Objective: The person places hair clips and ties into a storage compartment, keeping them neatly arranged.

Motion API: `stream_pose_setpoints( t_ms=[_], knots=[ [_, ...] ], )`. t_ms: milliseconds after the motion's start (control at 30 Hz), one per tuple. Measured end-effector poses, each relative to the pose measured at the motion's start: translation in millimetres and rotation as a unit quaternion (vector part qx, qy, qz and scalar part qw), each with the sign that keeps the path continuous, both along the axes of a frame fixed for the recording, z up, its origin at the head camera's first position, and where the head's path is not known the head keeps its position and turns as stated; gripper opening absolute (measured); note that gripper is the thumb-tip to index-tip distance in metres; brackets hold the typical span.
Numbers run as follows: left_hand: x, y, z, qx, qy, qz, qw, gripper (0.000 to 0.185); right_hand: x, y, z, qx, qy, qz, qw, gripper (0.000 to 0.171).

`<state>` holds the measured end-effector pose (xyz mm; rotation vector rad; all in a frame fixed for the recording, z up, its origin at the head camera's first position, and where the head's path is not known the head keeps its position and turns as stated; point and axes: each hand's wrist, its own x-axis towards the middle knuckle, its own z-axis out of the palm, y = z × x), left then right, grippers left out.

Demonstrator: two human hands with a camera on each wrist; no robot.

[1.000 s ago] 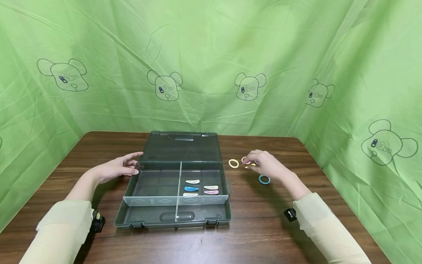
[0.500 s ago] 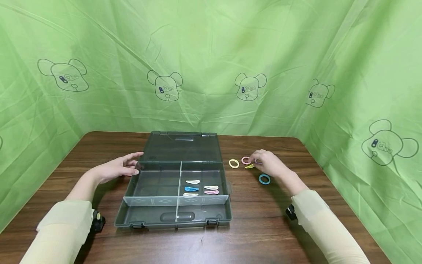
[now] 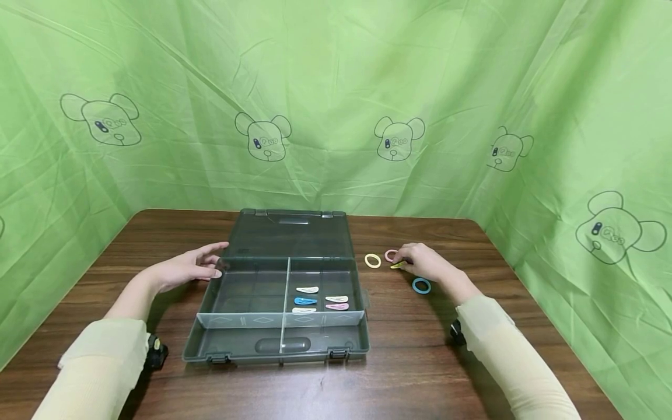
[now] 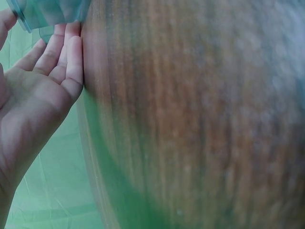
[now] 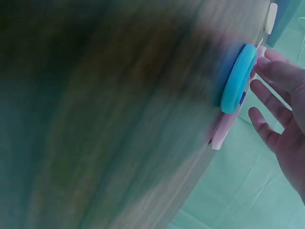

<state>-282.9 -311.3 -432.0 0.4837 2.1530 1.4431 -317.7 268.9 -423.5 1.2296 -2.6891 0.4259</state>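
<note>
My left hand (image 3: 186, 268) rests at the left side of an open dark-grey storage box (image 3: 191, 341), its fairly straight fingers and thumb touching the edge. On the table to the right, my right hand (image 3: 424, 261) pinches a yellow snap hair clip (image 3: 397, 265) between thumb and fingertips. Around it lie a pink hair tie (image 3: 389, 255), a cream hair tie (image 3: 373, 261) and a blue hair tie (image 5: 238, 78). In the box's right rear compartment are white clips (image 3: 307, 290), a blue clip (image 3: 305, 301) and a pink clip (image 3: 337, 306).
Pale dividers (image 3: 241, 319) split the box into compartments. Its lid (image 3: 294, 233) lies folded back toward the far table edge. A green curtain (image 3: 325, 105) with printed bear heads surrounds the wooden table (image 3: 409, 361).
My right hand first drew back slightly right from the yellow clip, then came back left and down onto it. My left hand and the box have stayed put.
</note>
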Motion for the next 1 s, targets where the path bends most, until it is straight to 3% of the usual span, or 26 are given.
stream_pose_setpoints(
  t_ms=[300,600,1000],
  knots=[
    [0.8,0.6,1.3,-0.003,0.002,-0.001,1.0000,0.084,-4.3,0.9,-3.3,0.021,-0.024,-0.027,0.999,0.014],
    [0.8,0.8,1.3,0.000,0.001,-0.001,1.0000,0.084,-9.2,-0.5,-5.6,0.024,-0.037,-0.026,0.999,0.013],
    [0.4,0.3,0.8,-0.003,0.007,-0.007,0.9999,0.082,-10.7,-5.4,0.4,0.020,-0.096,-0.042,0.994,0.018]
  ],
)
